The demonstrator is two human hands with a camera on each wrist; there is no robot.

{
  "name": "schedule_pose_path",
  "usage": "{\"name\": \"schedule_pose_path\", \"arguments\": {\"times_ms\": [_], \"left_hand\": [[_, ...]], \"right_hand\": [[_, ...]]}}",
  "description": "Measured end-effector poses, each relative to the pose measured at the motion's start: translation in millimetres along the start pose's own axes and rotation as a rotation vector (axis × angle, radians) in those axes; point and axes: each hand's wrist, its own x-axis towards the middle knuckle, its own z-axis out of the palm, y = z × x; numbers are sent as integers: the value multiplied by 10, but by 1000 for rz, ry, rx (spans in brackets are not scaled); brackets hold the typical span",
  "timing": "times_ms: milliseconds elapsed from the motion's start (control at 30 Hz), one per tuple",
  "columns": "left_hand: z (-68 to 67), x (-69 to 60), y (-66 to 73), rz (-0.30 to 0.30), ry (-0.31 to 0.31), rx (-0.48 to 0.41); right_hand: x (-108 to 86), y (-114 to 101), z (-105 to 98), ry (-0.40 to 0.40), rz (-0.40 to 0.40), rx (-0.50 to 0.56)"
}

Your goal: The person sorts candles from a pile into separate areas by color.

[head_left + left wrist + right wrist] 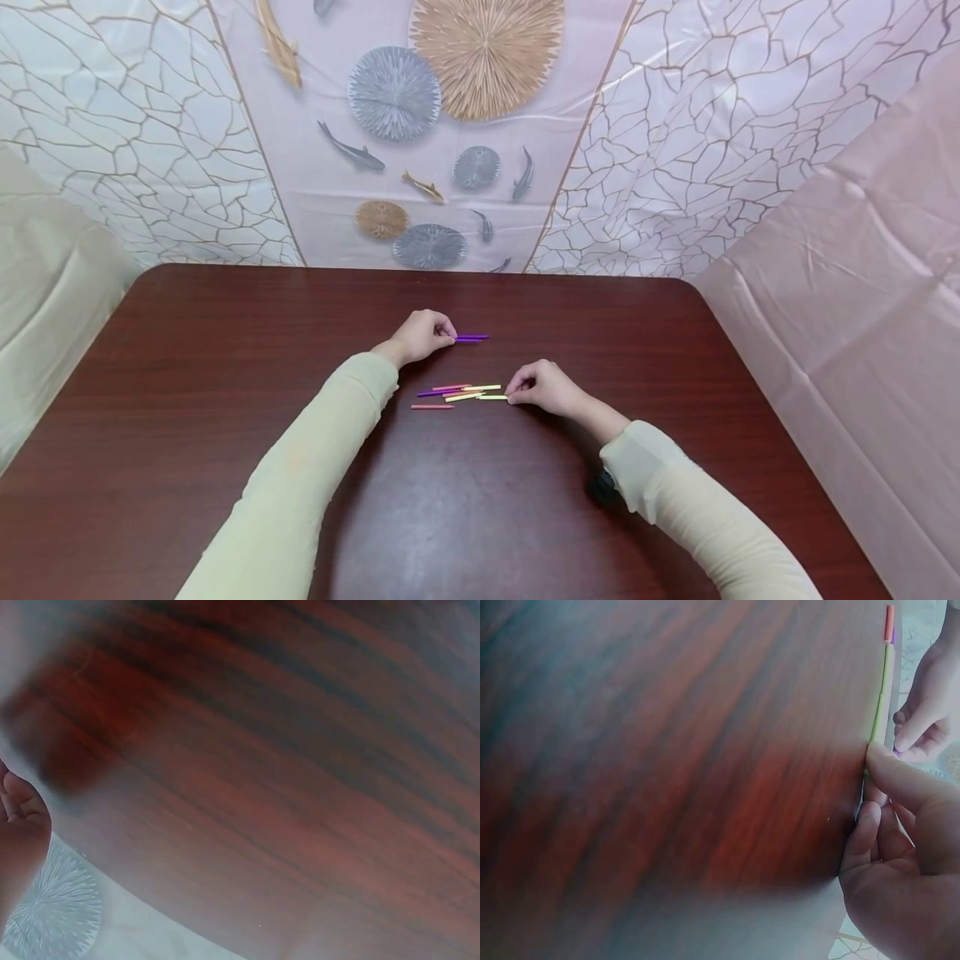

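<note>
In the head view, the left hand pinches the left end of one of two purple sticks lying side by side on the table. Nearer the person, the right hand pinches the right end of a yellow-green stick. Left of that stick is a loose group of yellow, purple and red sticks, some crossing, with a red one apart in front. The right wrist view shows the right hand at the yellow-green stick. Only part of the left hand shows in the left wrist view, its fingertips hidden.
The dark red-brown table ends at a patterned cloth backdrop. Pale cloth hangs beside it on the left and on the right. A dark object shows at the right sleeve's cuff.
</note>
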Motion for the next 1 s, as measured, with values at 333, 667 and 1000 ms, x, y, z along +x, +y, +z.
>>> {"name": "schedule_pose_path", "arguments": {"times_ms": [333, 667, 1000], "left_hand": [[-43, -75, -25, -2, 16, 39], [-227, -146, -80, -39, 72, -52], [-322, -456, -56, -32, 58, -159]], "right_hand": [[40, -66, 1, -4, -22, 2], [19, -62, 22, -7, -10, 10], [-8, -15, -10, 2, 2, -4]]}}
